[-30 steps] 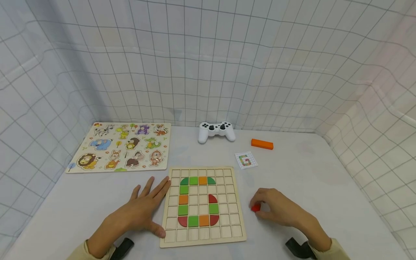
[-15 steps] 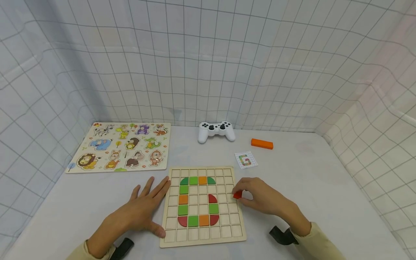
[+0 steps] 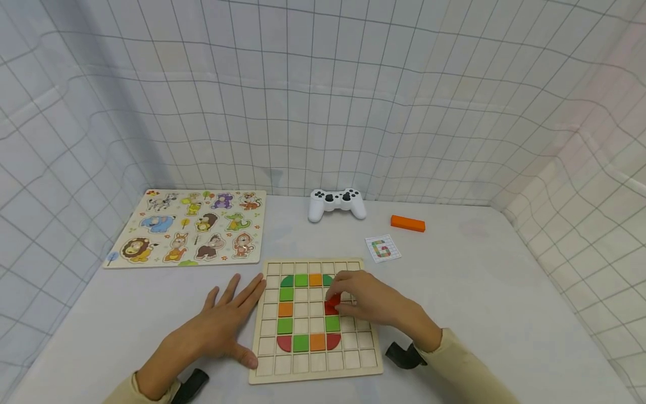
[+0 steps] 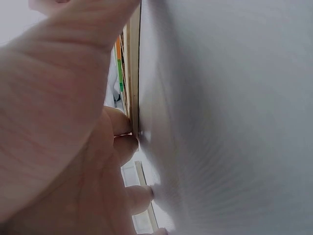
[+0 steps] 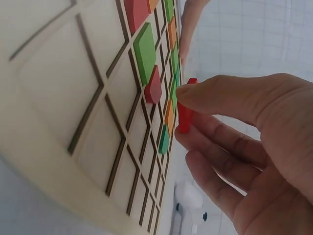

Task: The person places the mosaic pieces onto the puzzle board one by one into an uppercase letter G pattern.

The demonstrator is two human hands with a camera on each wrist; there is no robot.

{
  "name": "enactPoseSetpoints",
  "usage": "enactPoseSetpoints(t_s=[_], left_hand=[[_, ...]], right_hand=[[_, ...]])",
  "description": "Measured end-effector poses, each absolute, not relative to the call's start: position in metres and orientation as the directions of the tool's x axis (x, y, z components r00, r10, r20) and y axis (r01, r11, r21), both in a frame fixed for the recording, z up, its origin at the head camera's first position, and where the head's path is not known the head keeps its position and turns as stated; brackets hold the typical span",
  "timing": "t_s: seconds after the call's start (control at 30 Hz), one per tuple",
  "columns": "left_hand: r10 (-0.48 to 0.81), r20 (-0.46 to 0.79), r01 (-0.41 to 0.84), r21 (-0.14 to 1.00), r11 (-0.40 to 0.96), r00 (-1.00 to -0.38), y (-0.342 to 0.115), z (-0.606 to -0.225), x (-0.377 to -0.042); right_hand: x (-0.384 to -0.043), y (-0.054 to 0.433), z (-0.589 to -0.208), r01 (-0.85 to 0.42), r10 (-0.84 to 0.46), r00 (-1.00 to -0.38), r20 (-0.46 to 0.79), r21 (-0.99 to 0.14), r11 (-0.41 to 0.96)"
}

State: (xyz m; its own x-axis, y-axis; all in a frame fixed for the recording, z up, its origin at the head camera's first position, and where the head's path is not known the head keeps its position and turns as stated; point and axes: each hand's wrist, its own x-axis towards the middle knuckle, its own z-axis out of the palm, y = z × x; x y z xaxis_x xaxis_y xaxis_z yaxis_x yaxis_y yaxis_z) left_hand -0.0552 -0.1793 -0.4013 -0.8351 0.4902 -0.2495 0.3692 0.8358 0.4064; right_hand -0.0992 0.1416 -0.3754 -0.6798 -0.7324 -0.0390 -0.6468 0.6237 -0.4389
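Note:
A wooden grid board [image 3: 292, 367] carries green, orange and red tiles laid in a G-like outline. My right hand [image 3: 378, 300] is over the right part of the board, pinching a red tile [image 5: 185, 115] between thumb and fingers. In the right wrist view this tile is held apart from the board, near a red quarter-round tile [image 5: 153, 87] and a green square tile [image 5: 145, 54]. My left hand [image 3: 214, 331] lies spread flat on the table, its fingertips and thumb touching the board's left edge.
A small pattern card [image 3: 383, 248] lies behind the board on the right, with an orange block [image 3: 407, 223] beyond it. A white game controller [image 3: 336, 205] sits at the back. An animal puzzle board [image 3: 184, 229] occupies the back left. Gridded cloth [image 3: 323, 112] walls the table.
My right hand has carried the red tile leftward from the table at the board's right to above the board. My left hand has stayed put.

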Motion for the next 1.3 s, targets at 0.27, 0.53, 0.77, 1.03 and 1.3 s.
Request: enactPoseSetpoints(t_s=[0.27,0.53,0.77,1.03,1.3], left_hand=[[0.494,-0.238,0.373,0.415,0.83,-0.836,-0.18,-0.401,-0.055],[0.478,-0.257,0.356,0.404,0.842,-0.84,-0.177,-0.401,-0.054],[0.473,-0.253,0.355,0.398,0.846,-0.844,-0.178,-0.401,-0.053],[0.478,-0.252,0.357,0.405,0.842,-0.841,-0.178,-0.402,-0.053],[0.479,-0.248,0.359,0.405,0.841,-0.842,-0.179,-0.403,-0.054]], right_hand=[[-0.103,0.122,-0.38,-0.696,-0.785,-0.619,-0.035,-0.439,0.568],[-0.103,0.113,-0.388,-0.737,-0.807,-0.589,-0.033,-0.387,0.554],[-0.104,0.111,-0.39,-0.729,-0.803,-0.594,-0.052,-0.386,0.565],[-0.104,0.111,-0.391,-0.711,-0.797,-0.599,-0.076,-0.408,0.573],[-0.104,0.11,-0.392,-0.708,-0.794,-0.601,-0.087,-0.404,0.58]])
